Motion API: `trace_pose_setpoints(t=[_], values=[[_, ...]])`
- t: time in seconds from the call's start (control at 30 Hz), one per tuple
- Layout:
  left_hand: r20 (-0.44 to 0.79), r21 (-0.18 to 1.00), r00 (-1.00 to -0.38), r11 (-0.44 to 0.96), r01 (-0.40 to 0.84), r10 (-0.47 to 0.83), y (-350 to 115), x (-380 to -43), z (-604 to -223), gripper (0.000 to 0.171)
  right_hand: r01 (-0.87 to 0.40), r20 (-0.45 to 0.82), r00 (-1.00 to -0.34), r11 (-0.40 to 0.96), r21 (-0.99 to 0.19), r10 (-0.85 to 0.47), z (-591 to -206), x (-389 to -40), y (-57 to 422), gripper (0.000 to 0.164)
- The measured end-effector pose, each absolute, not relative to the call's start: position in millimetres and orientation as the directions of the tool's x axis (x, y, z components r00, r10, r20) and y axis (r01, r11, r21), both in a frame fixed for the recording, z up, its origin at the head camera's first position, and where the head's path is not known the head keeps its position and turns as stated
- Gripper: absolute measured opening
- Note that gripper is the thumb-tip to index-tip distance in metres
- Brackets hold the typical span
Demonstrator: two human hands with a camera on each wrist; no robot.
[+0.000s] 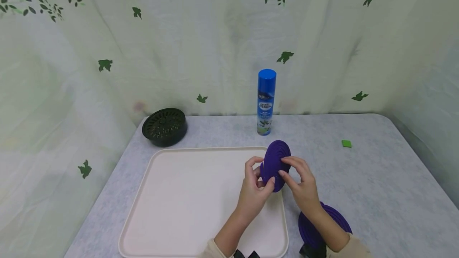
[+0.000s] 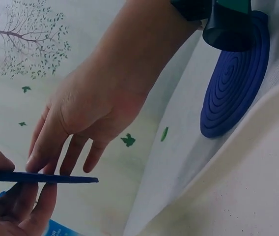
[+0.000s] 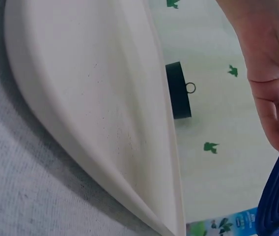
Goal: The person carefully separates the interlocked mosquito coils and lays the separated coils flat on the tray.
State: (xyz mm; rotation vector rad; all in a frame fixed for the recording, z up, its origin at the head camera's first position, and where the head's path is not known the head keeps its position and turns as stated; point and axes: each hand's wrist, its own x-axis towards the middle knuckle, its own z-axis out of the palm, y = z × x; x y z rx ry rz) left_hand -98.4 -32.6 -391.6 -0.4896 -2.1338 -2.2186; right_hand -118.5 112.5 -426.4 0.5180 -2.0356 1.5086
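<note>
A thin purple disc (image 1: 275, 166) with coiled, ridged rings is held up over the right end of the white tray (image 1: 201, 198). My left hand (image 1: 252, 194) grips its lower left part, thumb on the near face and fingers behind. The left wrist view shows this disc (image 2: 56, 177) edge-on. My right hand (image 1: 303, 184) touches the face near its right edge with the tips of thumb and forefinger; its other fingers extend loosely. A larger purple coiled disc (image 1: 338, 219) lies on the table beneath the right forearm, partly hidden by it.
A dark round tin (image 1: 165, 126) with a slotted top stands behind the tray at the left. At the back middle is an upright blue spray can (image 1: 265, 102). A small green square (image 1: 346, 143) lies toward the right of the grey table (image 1: 387, 178). Leaf-printed curtain hangs behind.
</note>
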Motion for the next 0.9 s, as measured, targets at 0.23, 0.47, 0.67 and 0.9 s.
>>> trace_pose_setpoints(t=[0.23, 0.47, 0.67, 0.9], values=[[0.248, 0.968, -0.941, -0.028, 0.248, 0.23, -37, -104, -395, 0.053, -0.571, 0.595, -0.803, 0.279, -0.772, 0.003, -424, -118, 109, 0.033], [0.138, 0.988, -0.956, -0.102, 0.115, 0.259, -38, -119, -416, 0.046, -0.555, 0.576, -0.818, 0.278, -0.784, -0.01, -424, -119, 107, 0.032], [0.225, 0.973, -0.906, -0.135, 0.188, 0.357, -44, -115, -406, 0.043, -0.544, 0.547, -0.837, 0.138, -0.828, -0.018, -431, -123, 108, 0.03], [0.262, 0.965, -0.892, -0.094, 0.245, 0.367, -47, -115, -401, 0.028, -0.496, 0.508, -0.855, -0.118, -0.86, -0.106, -453, -134, 115, 0.029]])
